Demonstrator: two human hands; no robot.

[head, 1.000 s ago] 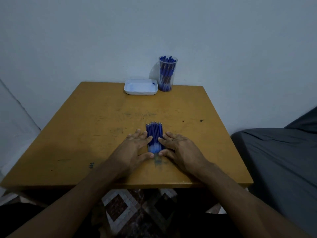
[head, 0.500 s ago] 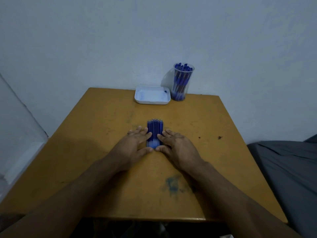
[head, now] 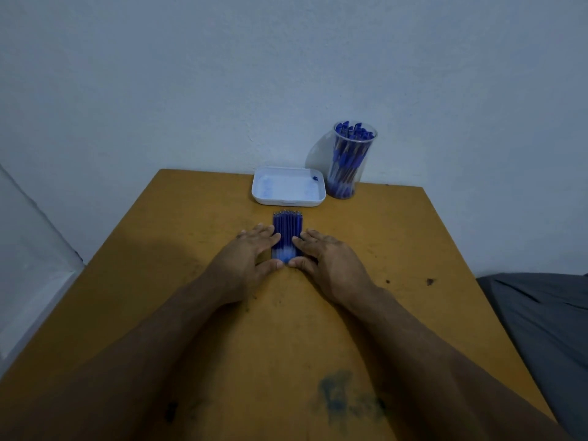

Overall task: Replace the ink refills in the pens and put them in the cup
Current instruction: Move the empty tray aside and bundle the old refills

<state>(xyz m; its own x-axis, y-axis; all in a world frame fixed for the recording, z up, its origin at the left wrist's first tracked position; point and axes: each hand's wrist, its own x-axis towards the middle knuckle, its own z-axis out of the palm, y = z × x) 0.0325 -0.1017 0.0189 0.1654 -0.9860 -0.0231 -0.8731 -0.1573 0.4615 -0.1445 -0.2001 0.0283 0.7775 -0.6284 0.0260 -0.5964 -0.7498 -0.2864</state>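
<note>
A flat row of several blue ink refills (head: 287, 227) lies on the yellow table (head: 159, 265), tips pointing away from me. My left hand (head: 246, 257) presses against the row's left side and my right hand (head: 327, 259) against its right side, thumbs meeting at the near end. Fingers of both hands lie flat on the table. A clear plastic cup (head: 348, 160) packed with blue pens stands at the table's far edge by the wall.
A shallow white tray (head: 288, 187) sits left of the cup, with a small blue piece in its far right corner. Ink stains mark the table near me (head: 337, 399). Grey fabric (head: 547, 329) lies beyond the table's right edge.
Both hands have slid the bundle of refills away from me toward the tray, keeping it squeezed between them. The view has also shifted forward over the table.
</note>
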